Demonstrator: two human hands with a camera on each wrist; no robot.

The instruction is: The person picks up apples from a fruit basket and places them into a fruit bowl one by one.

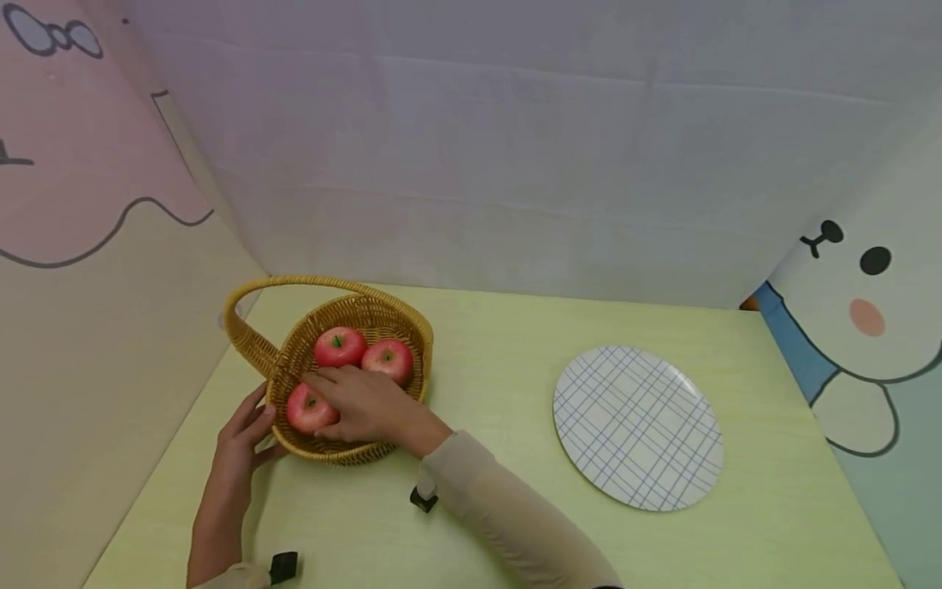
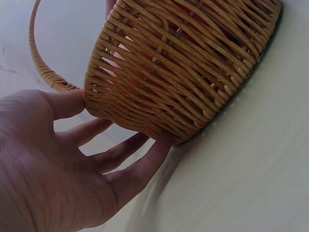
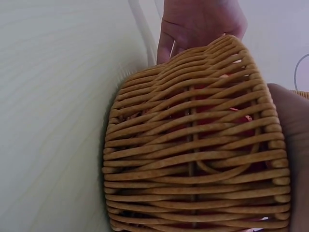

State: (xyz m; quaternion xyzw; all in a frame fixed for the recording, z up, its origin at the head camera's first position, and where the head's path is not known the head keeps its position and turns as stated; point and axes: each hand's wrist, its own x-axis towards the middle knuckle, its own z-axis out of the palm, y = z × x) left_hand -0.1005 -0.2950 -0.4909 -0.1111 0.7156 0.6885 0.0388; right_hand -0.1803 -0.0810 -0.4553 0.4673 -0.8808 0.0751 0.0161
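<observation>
A woven basket (image 1: 361, 307) with an arched handle stands on the table, holding three red apples. My right hand (image 1: 368, 401) reaches over its near right side and grips the front-left apple (image 1: 304, 409), thumb on the near side, fingers across the top. Behind that hand lie the back apple (image 1: 340, 347) and the right apple (image 1: 388, 360). At the basket's left side, my left hand (image 2: 53, 159) rests spread fingertips against the outer wall. In the right wrist view the weave (image 3: 193, 145) hides most of the apples and my right fingers.
A round white plate (image 1: 636, 429) with blue crossing lines lies on the pale yellow-green table (image 1: 486, 393), right of the basket. A light cloth wall (image 1: 515, 180) stands along the back, with cartoon-printed panels (image 1: 96, 327) at the sides.
</observation>
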